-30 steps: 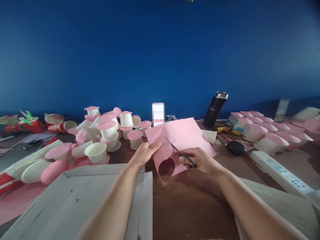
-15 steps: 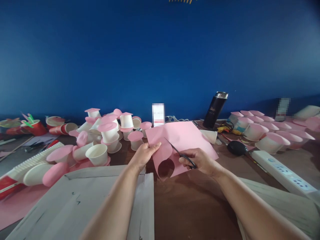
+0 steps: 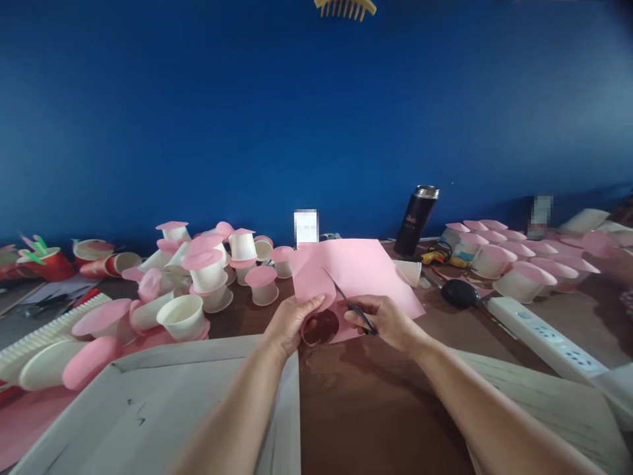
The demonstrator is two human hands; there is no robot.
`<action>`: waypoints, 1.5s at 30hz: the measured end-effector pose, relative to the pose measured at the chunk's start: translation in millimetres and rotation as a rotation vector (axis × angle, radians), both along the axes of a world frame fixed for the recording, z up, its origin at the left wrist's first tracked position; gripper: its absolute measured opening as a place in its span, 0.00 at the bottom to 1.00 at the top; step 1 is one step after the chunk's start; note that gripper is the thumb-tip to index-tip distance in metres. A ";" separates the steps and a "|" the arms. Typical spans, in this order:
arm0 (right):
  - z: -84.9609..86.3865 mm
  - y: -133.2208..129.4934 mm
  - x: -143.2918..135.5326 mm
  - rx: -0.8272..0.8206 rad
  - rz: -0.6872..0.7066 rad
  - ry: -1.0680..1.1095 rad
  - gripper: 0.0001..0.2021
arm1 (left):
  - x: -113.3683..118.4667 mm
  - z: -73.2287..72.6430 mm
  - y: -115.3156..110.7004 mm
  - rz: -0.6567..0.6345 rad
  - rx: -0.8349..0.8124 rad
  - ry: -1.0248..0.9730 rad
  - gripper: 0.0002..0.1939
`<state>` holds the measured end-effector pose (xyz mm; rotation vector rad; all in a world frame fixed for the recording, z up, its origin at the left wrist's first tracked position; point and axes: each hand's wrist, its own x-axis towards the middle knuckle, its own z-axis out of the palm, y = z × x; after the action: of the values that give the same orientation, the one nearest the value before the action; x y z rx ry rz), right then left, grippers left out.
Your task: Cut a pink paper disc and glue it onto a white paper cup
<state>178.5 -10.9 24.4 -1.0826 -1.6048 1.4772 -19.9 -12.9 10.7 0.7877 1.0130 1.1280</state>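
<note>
In the head view, the person's right hand is curled around the handles of the scissors, whose long axis slants forward and leftward, tips away from the person, across the pink paper. The left hand, thumb against fingers, pinches the paper's left part over the brown table.

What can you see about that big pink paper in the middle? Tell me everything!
The pink sheet looks like thin, plain paper or card, with some straight outer edges. A round hole near its lower left shows the brown table through it. It is held at a slant. The left hand pinches its left part, thumb on the side facing us. The right hand holds scissors at the sheet; whether that hand touches the paper is hard to tell.
</note>
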 end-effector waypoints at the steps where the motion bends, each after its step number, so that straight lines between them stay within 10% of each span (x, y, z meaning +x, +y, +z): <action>1: -0.2 0.3 0.5 -0.006 0.008 -0.001 0.30 | -1.1 0.5 0.0 0.003 0.004 0.027 0.23; 45: 5.1 1.2 12.6 -0.016 -0.009 -0.080 0.28 | -19.6 10.7 -0.6 -0.064 0.071 0.211 0.21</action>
<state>191.1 -9.6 29.5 -1.1704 -1.6432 1.4599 -39.5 -13.5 21.4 1.0056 1.1191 1.0456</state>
